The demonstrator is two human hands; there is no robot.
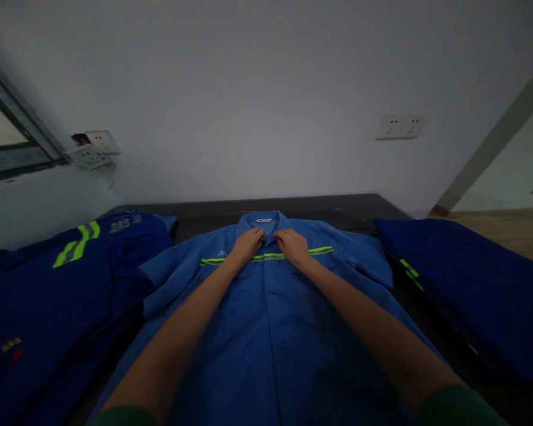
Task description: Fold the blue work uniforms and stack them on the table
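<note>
A blue short-sleeved work shirt (231,319) lies spread out face up, with its collar at the far end and a yellow-green reflective stripe across the chest. Its front is buttoned down the middle. My left hand (249,242) pinches the left collar tip near the neck opening. On the other side of the neck, my right hand (292,244) grips the right collar tip, fingers curled. Both hands are close together, just above the stripe. A small white label shows inside the collar.
Dark blue garments with reflective strips (48,307) lie on the left. A stack of folded dark blue clothes (466,278) sits on the right. The dark table (195,208) ends at a white wall with sockets (400,126).
</note>
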